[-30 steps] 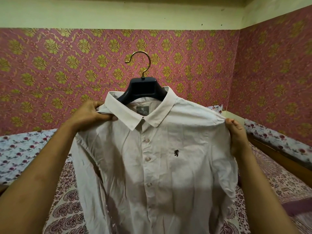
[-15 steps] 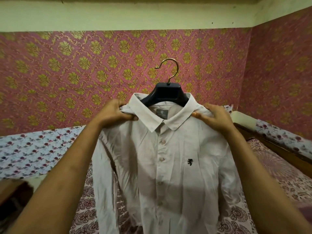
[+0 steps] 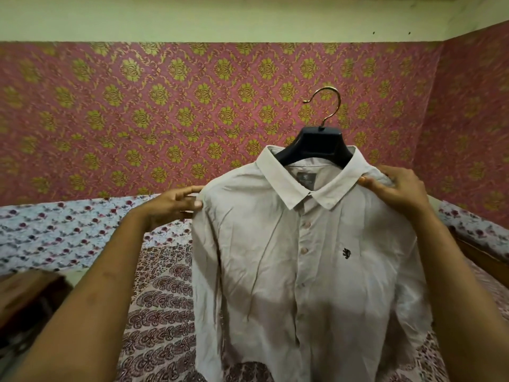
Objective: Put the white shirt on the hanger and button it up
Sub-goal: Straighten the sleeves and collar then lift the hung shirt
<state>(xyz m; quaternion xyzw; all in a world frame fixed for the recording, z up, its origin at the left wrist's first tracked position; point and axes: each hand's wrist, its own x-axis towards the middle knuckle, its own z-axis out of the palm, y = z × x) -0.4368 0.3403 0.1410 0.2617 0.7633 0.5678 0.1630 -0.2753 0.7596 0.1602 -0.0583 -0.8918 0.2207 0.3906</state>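
Your white button-front cotton shirt [image 3: 305,257] hangs on the dark plastic hanger with a brass hook [image 3: 316,144], held up in front of the pink-and-gold patterned wall [image 3: 165,119]. Your left hand [image 3: 172,205] pinches the shoulder seam left of the hanger; your right hand [image 3: 396,188] grips the shoulder beside the collar. The cloth looks light, limp and crease-prone, so it will likely slide off unless supported at the shoulders. The placket seems buttoned already; the collar button I cannot tell.
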